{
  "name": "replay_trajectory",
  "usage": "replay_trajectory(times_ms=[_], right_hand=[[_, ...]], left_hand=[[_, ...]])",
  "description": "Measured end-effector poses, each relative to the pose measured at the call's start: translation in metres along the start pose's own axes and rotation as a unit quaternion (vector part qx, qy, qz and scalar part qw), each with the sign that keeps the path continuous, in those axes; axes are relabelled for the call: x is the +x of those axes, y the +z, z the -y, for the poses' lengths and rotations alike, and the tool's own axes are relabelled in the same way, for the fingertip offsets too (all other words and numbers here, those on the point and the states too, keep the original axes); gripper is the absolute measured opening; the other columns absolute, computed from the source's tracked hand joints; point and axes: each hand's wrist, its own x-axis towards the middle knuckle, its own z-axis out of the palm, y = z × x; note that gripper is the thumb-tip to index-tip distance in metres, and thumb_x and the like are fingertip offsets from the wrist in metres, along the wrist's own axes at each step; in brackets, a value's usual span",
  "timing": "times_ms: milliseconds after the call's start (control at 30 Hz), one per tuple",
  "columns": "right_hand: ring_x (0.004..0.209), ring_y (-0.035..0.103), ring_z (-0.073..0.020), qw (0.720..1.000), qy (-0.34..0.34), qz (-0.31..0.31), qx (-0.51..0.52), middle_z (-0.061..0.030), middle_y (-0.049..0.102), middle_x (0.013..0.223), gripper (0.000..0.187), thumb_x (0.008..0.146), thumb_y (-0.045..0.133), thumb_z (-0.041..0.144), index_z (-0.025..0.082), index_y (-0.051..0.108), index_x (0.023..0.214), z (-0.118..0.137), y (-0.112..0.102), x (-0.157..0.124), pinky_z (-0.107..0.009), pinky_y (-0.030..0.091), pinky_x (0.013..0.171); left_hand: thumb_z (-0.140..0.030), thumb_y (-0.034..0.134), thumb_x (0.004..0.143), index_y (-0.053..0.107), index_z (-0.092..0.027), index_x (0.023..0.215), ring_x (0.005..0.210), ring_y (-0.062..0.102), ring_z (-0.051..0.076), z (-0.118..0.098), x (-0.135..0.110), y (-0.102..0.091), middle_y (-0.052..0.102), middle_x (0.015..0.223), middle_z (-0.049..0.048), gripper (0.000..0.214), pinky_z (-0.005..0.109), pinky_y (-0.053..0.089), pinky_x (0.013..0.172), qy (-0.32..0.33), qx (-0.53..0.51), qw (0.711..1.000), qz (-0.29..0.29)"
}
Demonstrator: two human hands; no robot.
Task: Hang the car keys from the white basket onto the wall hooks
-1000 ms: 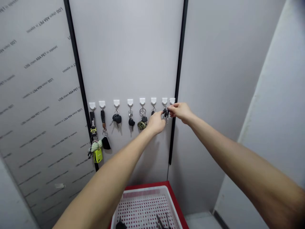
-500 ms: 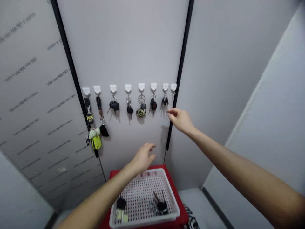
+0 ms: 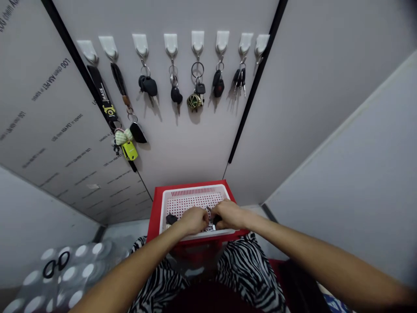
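Both my hands are down in the white plastic basket [image 3: 167, 194]. My right hand [image 3: 230, 213] is closed on a bunch of keys [image 3: 210, 227] in the basket's right front part; a dark key head and silver metal show by its fingers. Beside it, my left hand [image 3: 194, 219] has its fingers curled close to the same keys, and its fingertips are partly hidden. Left of that hand lies another dark key set [image 3: 171, 218]. On the wall, a row of white hooks [image 3: 197, 41] carries several key sets, among them black-headed keys [image 3: 240, 77] near the right end.
The basket stands on a red surface [image 3: 156, 208] against the wall. A lime-green key fob [image 3: 129, 151] and a black fob [image 3: 138, 132] hang low at the left. Packed bottles [image 3: 70, 274] with a black handle [image 3: 56, 265] stand lower left. A grey side wall [image 3: 365, 174] rises at the right.
The view has tilted down. My right hand has left the keys on the wall and come down into the basket. My left hand has also lowered into it, beside the right.
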Motion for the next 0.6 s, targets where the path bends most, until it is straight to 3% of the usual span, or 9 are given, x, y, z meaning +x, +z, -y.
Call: replay_trajectory(times_ms=[133, 233, 400, 500, 600], right_hand=[[0.054, 0.047, -0.0097, 0.994, 0.005, -0.041, 0.105, 0.0002, 0.056, 0.058, 0.013, 0.058, 0.047, 0.021, 0.018, 0.058, 0.065, -0.01, -0.003, 0.006, -0.018, 0.03, 0.048], [0.048, 0.043, -0.0068, 0.965, 0.038, -0.098, 0.239, 0.0018, 0.051, 0.052, 0.011, 0.06, 0.044, 0.02, 0.014, 0.053, 0.061, -0.015, -0.006, 0.014, -0.017, 0.03, 0.045], [0.044, 0.041, -0.0053, 0.852, 0.095, -0.161, 0.489, 0.0047, 0.044, 0.049, 0.012, 0.061, 0.045, 0.026, 0.014, 0.044, 0.06, -0.017, -0.017, 0.02, -0.019, 0.034, 0.045], [0.043, 0.042, -0.0047, 0.794, 0.12, -0.192, 0.565, 0.0052, 0.044, 0.049, 0.014, 0.059, 0.048, 0.028, 0.014, 0.043, 0.06, -0.015, -0.027, 0.018, -0.019, 0.036, 0.044], [0.044, 0.043, -0.0045, 0.751, 0.13, -0.225, 0.607, 0.0049, 0.045, 0.051, 0.017, 0.057, 0.049, 0.03, 0.014, 0.042, 0.06, -0.011, -0.035, 0.017, -0.019, 0.037, 0.044]], left_hand=[[-0.016, 0.044, 0.056, 0.052, -0.015, 0.068, 0.061, 0.048, 0.011, 0.01, 0.007, 0.001, 0.055, 0.064, 0.0007, 0.014, 0.021, 0.035, 0.055, 0.016, -0.094, 0.995, -0.017], [-0.013, 0.048, 0.055, 0.045, -0.014, 0.08, 0.065, 0.049, 0.01, 0.015, 0.012, 0.004, 0.055, 0.071, 0.0007, 0.025, 0.021, 0.037, 0.058, 0.009, -0.212, 0.977, -0.04], [-0.013, 0.051, 0.053, 0.046, -0.013, 0.076, 0.067, 0.048, 0.011, 0.011, 0.017, 0.008, 0.053, 0.074, 0.001, 0.023, 0.023, 0.036, 0.062, 0.035, -0.259, 0.964, -0.04], [-0.015, 0.046, 0.059, 0.049, -0.013, 0.069, 0.062, 0.047, 0.009, 0.008, 0.018, 0.005, 0.052, 0.065, -0.0003, 0.011, 0.022, 0.036, 0.06, 0.037, -0.299, 0.953, -0.042], [-0.013, 0.047, 0.058, 0.047, -0.013, 0.079, 0.06, 0.046, 0.007, 0.004, 0.02, -0.003, 0.05, 0.065, -0.0013, 0.021, 0.02, 0.035, 0.058, 0.013, -0.385, 0.92, -0.073]])
